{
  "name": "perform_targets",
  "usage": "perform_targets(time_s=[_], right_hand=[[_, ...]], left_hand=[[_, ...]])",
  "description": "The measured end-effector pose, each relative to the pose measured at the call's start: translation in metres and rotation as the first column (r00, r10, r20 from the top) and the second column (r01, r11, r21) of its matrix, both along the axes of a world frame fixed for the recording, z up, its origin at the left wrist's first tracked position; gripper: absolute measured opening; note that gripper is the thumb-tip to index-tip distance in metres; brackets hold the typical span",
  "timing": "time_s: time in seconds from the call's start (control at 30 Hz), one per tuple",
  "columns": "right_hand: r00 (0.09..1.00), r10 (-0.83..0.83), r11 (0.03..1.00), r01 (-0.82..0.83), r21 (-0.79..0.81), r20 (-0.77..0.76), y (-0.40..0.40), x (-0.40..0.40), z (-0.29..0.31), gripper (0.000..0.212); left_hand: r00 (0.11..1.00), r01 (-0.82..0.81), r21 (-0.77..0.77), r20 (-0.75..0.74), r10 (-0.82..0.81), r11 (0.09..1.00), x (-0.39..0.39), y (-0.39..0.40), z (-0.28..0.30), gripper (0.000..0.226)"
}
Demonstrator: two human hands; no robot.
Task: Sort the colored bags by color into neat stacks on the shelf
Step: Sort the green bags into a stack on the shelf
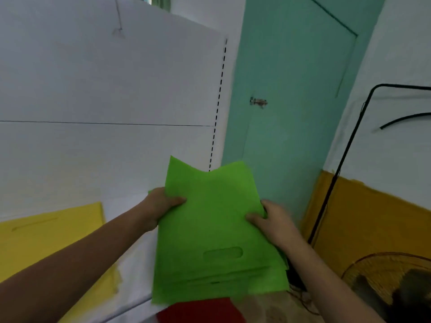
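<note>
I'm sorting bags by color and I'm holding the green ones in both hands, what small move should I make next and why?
Probably square the green bags up first. Your left hand and right hand grip the two sides, and the edges near the bottom look fanned out. Then set them on the white shelf, apart from the yellow bag, so the colors stay separate.

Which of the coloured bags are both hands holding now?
The bright green flat bags, gripped at their sides by the left hand and right hand. The yellow bag lies apart at left; the red one lies below.
</note>
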State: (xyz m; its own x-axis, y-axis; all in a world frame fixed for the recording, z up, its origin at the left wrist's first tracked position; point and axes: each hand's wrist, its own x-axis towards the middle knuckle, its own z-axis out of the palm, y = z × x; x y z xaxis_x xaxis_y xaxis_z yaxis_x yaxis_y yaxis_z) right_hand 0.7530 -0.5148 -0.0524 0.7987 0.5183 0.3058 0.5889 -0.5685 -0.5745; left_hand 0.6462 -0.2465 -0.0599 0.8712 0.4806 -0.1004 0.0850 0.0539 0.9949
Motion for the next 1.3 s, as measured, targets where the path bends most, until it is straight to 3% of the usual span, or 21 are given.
perform_targets(time_s=[0.1, 0.2, 0.3, 0.37, 0.5, 0.6, 0.73, 0.87, 0.97, 1.07, 1.3], right_hand=[[1.000, -0.015, 0.999, 0.015, -0.037, 0.005, 0.028, 0.040, -0.005, 0.031], [1.000, -0.016, 0.996, 0.017, -0.082, 0.016, 0.049, 0.074, -0.006, 0.038], [0.999, 0.022, 0.996, -0.024, -0.085, -0.031, 0.069, 0.100, -0.011, 0.043], [0.998, 0.043, 0.992, -0.048, -0.113, -0.047, 0.079, 0.113, -0.019, 0.050], [0.978, 0.190, 0.958, -0.203, -0.200, -0.086, 0.090, 0.128, -0.038, 0.066], [0.956, 0.291, 0.896, -0.287, -0.339, -0.038, 0.091, 0.139, -0.050, 0.063], [0.895, 0.444, 0.826, -0.422, -0.375, -0.030, 0.091, 0.149, -0.055, 0.060], [0.863, 0.505, 0.793, -0.471, -0.386, -0.016, 0.091, 0.155, -0.052, 0.063], [0.829, 0.557, 0.803, -0.554, -0.220, -0.057, 0.096, 0.152, -0.038, 0.053], [0.758, 0.648, 0.752, -0.653, -0.094, -0.077, 0.105, 0.118, -0.022, 0.036], [0.532, 0.843, 0.535, -0.845, 0.018, -0.077, 0.139, -0.024, -0.002, 0.027]], left_hand=[[0.996, -0.007, -0.104, -0.092, -0.003, 0.995, 0.024, 0.025, -0.011, 0.030], [0.991, -0.031, -0.023, -0.133, 0.028, 0.999, 0.042, 0.043, -0.018, 0.035], [0.981, -0.107, 0.137, -0.145, 0.127, 0.985, 0.059, 0.049, -0.019, 0.050], [0.957, -0.146, 0.330, -0.193, 0.218, 0.932, 0.069, 0.048, -0.023, 0.069], [0.905, -0.013, 0.642, -0.318, 0.281, 0.767, 0.074, 0.037, -0.037, 0.117], [0.859, 0.060, 0.736, -0.382, 0.340, 0.675, 0.070, 0.029, -0.038, 0.124], [0.804, -0.012, 0.734, -0.397, 0.443, 0.679, 0.057, 0.023, -0.037, 0.117], [0.646, 0.000, 0.814, -0.443, 0.621, 0.581, 0.034, 0.004, -0.035, 0.089], [0.708, -0.149, 0.820, -0.301, 0.638, 0.553, 0.009, -0.009, -0.031, 0.066], [0.729, -0.275, 0.806, -0.181, 0.661, 0.524, -0.026, -0.020, -0.023, 0.046], [0.619, -0.498, 0.794, 0.044, 0.784, 0.348, -0.158, -0.048, 0.007, 0.020]])
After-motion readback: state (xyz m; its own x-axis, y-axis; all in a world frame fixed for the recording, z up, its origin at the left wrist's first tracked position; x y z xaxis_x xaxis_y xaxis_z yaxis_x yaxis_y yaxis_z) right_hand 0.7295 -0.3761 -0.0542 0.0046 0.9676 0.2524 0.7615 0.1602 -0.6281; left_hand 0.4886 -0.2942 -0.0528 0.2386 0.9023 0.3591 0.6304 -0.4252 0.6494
